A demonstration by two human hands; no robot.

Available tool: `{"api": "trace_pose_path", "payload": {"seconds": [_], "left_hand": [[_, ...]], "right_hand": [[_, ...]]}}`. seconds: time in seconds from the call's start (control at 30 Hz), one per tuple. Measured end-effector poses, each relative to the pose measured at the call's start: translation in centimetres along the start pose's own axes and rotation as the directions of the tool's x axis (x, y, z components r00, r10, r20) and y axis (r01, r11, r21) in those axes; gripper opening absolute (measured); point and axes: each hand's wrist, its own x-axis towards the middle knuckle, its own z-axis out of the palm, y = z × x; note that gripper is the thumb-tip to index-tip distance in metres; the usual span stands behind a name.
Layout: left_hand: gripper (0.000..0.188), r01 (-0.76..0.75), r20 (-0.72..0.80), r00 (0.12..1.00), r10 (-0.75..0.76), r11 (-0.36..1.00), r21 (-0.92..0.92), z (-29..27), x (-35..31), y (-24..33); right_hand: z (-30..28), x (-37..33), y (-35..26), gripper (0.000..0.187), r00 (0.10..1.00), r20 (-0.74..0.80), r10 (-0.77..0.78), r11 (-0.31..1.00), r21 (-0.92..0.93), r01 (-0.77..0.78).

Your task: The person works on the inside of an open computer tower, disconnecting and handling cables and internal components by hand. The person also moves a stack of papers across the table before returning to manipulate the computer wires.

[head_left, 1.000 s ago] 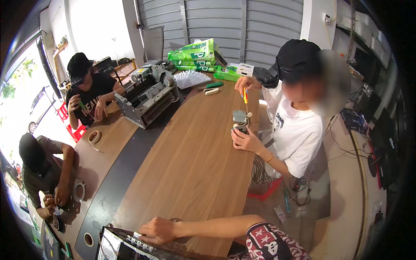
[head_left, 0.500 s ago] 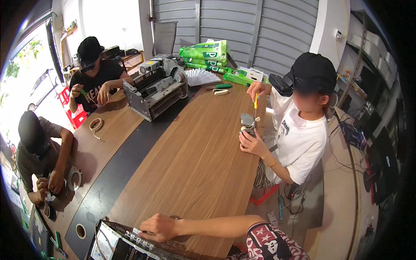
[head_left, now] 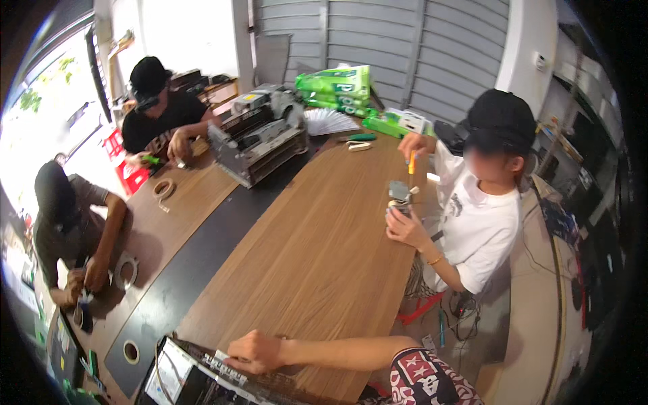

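Note:
My right hand reaches in from the lower right, its arm in a red, black and white patterned sleeve. Its fingers are curled over the upper edge of an opened computer case at the bottom of the view. Beside the fingertips a small pale piece shows, close to a row of light metal slots. What lies under the palm is hidden. My left hand is out of view.
At right a co-worker holds a yellow-handled screwdriver over a small grey device. Two more people work along the left side. A large dismantled machine, green packages and tape rolls are on the table.
The whole view has shifted slightly, so things appear farther right. My right hand stays at the case edge. The far-left co-worker's hand with a green object has come down toward the table.

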Motion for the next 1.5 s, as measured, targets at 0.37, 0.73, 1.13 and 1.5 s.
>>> {"api": "trace_pose_path", "payload": {"seconds": [0.37, 0.73, 1.13, 1.5], "left_hand": [[0.01, 0.034, 0.048, 0.998, -0.039, 0.995, 0.096, -0.1, 1.8, 0.0], [0.017, 0.01, 0.035, 0.999, -0.006, 0.991, -0.132, 0.1, 0.9, -1.9], [0.008, -0.056, -0.099, 0.993, 0.058, 0.998, 0.02, 1.1, 0.8, -1.0], [0.007, -0.024, -0.151, 0.988, 0.02, 0.999, -0.024, 1.6, 0.4, -0.6]], "right_hand": [[-2.6, 1.7, -0.3, 0.019, 0.995, 0.08, 0.052, 0.994, -0.095, -0.045], [-1.5, 1.1, -0.9, 0.018, 0.991, 0.109, 0.074, 0.995, -0.077, -0.066], [-1.4, 0.8, -0.4, 0.016, 0.977, 0.155, 0.144, 0.988, -0.085, -0.132], [-1.3, 0.5, -0.6, 0.017, 0.982, 0.109, 0.155, 0.984, -0.107, -0.143]]}}
